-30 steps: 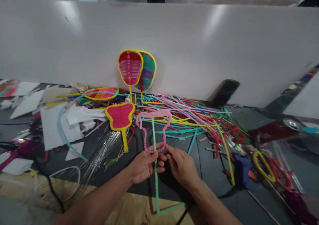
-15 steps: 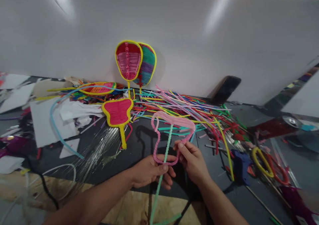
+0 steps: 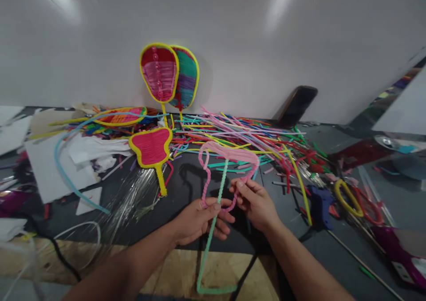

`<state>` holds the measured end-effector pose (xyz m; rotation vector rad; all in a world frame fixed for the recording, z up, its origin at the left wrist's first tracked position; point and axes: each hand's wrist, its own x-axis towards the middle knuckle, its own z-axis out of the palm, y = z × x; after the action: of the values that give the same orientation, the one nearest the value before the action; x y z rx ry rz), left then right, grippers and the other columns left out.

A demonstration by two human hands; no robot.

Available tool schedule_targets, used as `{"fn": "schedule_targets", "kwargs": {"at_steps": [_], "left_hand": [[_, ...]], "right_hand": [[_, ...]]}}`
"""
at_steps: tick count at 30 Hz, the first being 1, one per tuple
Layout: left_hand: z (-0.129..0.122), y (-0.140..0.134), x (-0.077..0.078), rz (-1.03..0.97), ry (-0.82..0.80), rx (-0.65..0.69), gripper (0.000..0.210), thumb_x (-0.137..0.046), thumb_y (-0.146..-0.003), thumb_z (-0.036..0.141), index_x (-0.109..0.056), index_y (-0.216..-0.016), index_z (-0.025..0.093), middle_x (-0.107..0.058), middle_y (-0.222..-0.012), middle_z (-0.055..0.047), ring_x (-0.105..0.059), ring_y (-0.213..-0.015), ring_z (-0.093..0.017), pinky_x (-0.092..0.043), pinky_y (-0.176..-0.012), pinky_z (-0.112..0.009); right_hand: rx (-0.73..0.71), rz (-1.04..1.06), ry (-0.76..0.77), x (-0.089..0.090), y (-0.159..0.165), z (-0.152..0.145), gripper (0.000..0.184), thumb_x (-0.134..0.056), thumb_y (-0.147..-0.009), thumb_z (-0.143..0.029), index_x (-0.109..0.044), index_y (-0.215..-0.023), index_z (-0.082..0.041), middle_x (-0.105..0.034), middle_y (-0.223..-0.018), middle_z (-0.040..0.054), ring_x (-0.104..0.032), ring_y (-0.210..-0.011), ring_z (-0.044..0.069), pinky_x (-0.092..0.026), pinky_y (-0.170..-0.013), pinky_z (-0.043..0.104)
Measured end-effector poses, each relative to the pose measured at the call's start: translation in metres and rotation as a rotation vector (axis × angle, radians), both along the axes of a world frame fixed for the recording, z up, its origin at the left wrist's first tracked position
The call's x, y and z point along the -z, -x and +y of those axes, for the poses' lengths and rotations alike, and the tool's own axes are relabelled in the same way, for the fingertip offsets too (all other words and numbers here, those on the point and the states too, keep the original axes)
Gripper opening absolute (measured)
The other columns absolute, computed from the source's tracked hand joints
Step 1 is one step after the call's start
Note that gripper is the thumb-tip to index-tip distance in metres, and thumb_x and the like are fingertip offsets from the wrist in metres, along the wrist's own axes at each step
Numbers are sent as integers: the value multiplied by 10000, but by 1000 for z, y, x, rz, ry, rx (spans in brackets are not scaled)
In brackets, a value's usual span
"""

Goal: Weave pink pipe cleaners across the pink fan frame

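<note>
Between my hands is a pink pipe-cleaner fan frame (image 3: 233, 152), its top part filled with pale pink pipe cleaner. A mint green pipe cleaner (image 3: 209, 243) runs down its middle and bends sideways at the lower end. My left hand (image 3: 203, 219) pinches the frame's bottom where the green stem crosses it, thumb on top. On the frame's lower right side, my right hand (image 3: 254, 203) grips the pink edge between thumb and fingers. To the left on the table lies a finished-looking pink fan (image 3: 152, 146) with a yellow rim and handle.
Two yellow-rimmed fans (image 3: 159, 77) lean on the white wall. Behind the frame lies a heap of pipe cleaners (image 3: 229, 132). A phone (image 3: 297, 106) stands propped at the back. At right are a blue glue gun (image 3: 320, 205), scissors (image 3: 349, 197) and a can (image 3: 362, 149).
The view has tilted and shifted slightly, so more of the green stem's bent lower end shows. Both hands keep their hold on the fan frame.
</note>
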<state>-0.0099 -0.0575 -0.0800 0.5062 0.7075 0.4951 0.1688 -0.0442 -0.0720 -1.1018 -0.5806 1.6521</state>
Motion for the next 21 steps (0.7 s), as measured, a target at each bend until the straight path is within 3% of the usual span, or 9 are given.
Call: {"fn": "schedule_targets", "kwargs": {"at_steps": [4,8,15,21], "left_hand": [[3,0,-3,18,-93,-89,391,-698,-737,416,-636,-1009,143,-666,-817,-64,-644,-659,-128,-541,-639,-275],[6,2,-4,55,-174,-162,345,-725,-712,402,-629,-911,137,-620,-731,-12,-607,-612,-94,-525,-637,-252],[8,7,-6,57,-247,-124,277,-762,-689,270,-616,-884,138,-623,-686,5,-584,-591,-78,-503,-616,-220],[9,6,-7,34,-179,-165,257,-785,-656,238,-592,-782,125,-652,-655,-11,-615,-577,-93,-514,-603,-215]], "right_hand": [[-171,40,-50,0,0,-3,367,-749,-691,-408,-665,-970,-183,-653,-815,30,-475,-481,38,-322,-401,155],[-276,79,-73,2,5,-9,308,-786,-669,-323,-643,-906,-188,-615,-756,-12,-525,-544,50,-391,-464,154],[-279,160,-36,7,8,-11,243,-790,-673,-291,-627,-806,-168,-598,-673,-27,-533,-538,44,-420,-499,146],[-321,200,18,6,15,-14,245,-817,-630,-264,-646,-773,-162,-596,-610,-38,-543,-524,44,-422,-486,135]]}}
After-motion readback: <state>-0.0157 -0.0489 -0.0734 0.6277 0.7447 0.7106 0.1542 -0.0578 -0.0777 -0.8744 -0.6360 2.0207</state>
